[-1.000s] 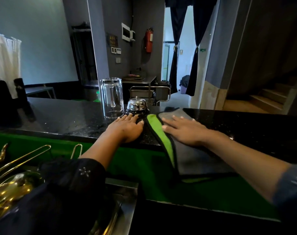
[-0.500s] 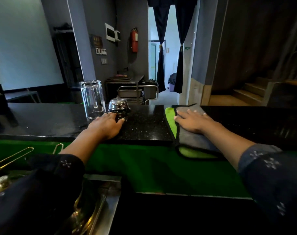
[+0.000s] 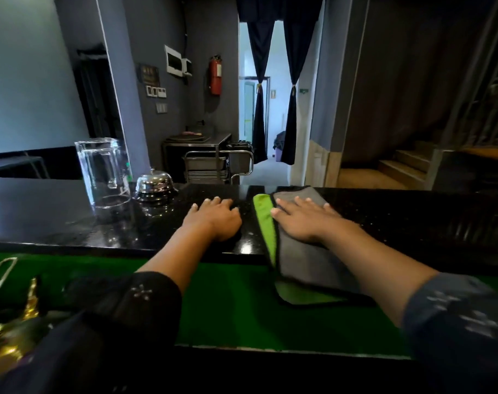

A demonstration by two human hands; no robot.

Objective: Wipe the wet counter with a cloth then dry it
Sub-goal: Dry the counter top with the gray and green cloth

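1. Hands lie flat on the shiny black stone table (image 3: 57,211), both palms down.
2. The right hand (image 3: 304,220) presses on the grey cloth with a bright green edge (image 3: 302,260). Its fingers (image 3: 286,205) are straight and spread out, so they are not gripping the cloth.
3. The grey cloth lies on the right part of the table. Its far end sits near the far edge of the table. Its near end hangs down over the near edge, in front of the green panel (image 3: 228,302) below.
4. The green edge of the cloth shows on its left side and again at the hanging bottom.
5. The left hand (image 3: 215,220) rests on the bare table just to the left of the cloth. There is a small gap between them. Its fingers are loose and a little bent, and they hold nothing.
6. Small bright spots shine on the black table around the left hand and toward the left.
7. A clear glass mug turned upside down (image 3: 104,172) stands on the table, far and to the left.
8. A round silver bell on a black base (image 3: 154,184) sits just to the right of the mug.
9. Both arms have dark sleeves with little white flower shapes (image 3: 141,291).
10. Some shiny gold things (image 3: 3,345) show at the near left corner. I cannot tell what they are.
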